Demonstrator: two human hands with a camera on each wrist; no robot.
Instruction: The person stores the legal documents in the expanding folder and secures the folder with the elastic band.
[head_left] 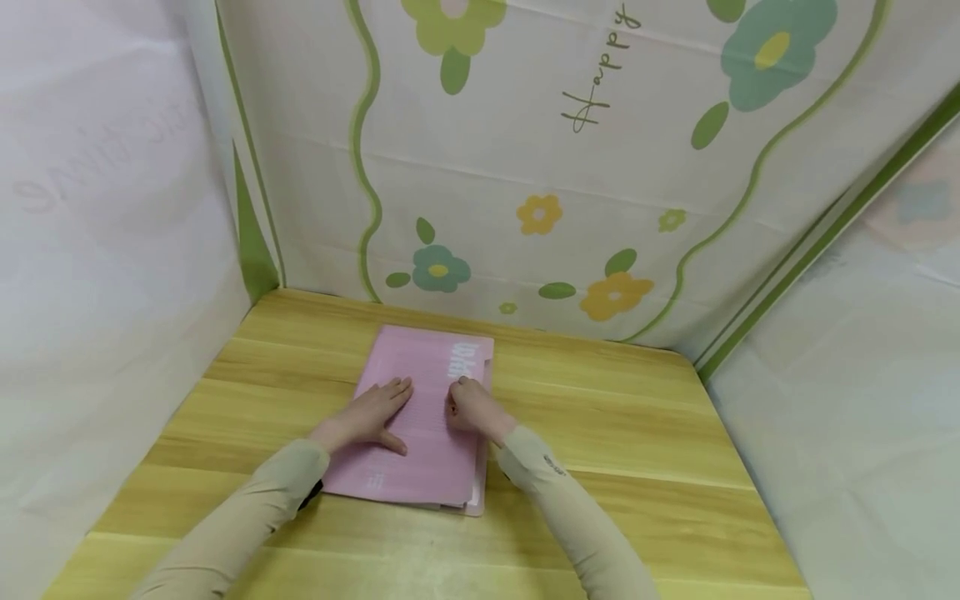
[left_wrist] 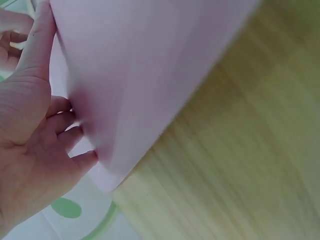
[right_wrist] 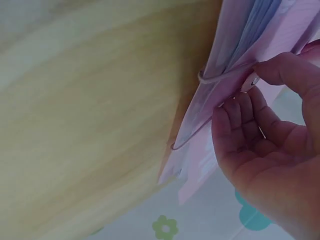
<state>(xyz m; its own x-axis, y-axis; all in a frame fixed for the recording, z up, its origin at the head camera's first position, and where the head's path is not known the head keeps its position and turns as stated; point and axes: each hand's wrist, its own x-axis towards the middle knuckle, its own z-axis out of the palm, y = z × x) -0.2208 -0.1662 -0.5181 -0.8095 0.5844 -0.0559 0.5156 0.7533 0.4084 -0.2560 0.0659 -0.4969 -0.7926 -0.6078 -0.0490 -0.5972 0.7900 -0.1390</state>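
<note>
A pink document folder (head_left: 431, 467) with white lettering lies on the wooden table. My left hand (head_left: 372, 412) rests on its cover, fingers and thumb spread and fairly straight. At the folder's right edge is my right hand (head_left: 477, 408), with its fingers curled. The right wrist view shows it pinching a thin pink elastic cord (right_wrist: 215, 79) that runs round the folder's edge. A small shiny fastener (right_wrist: 254, 80) shows by the thumb and fingertips. Grey-blue inner sheets (right_wrist: 255, 25) are visible between the covers.
The wooden table (head_left: 615, 433) extends on both sides of the folder. A white cloth (head_left: 487, 158) with printed flowers hangs behind it, and pale cloth walls (head_left: 97, 292) stand at left and right.
</note>
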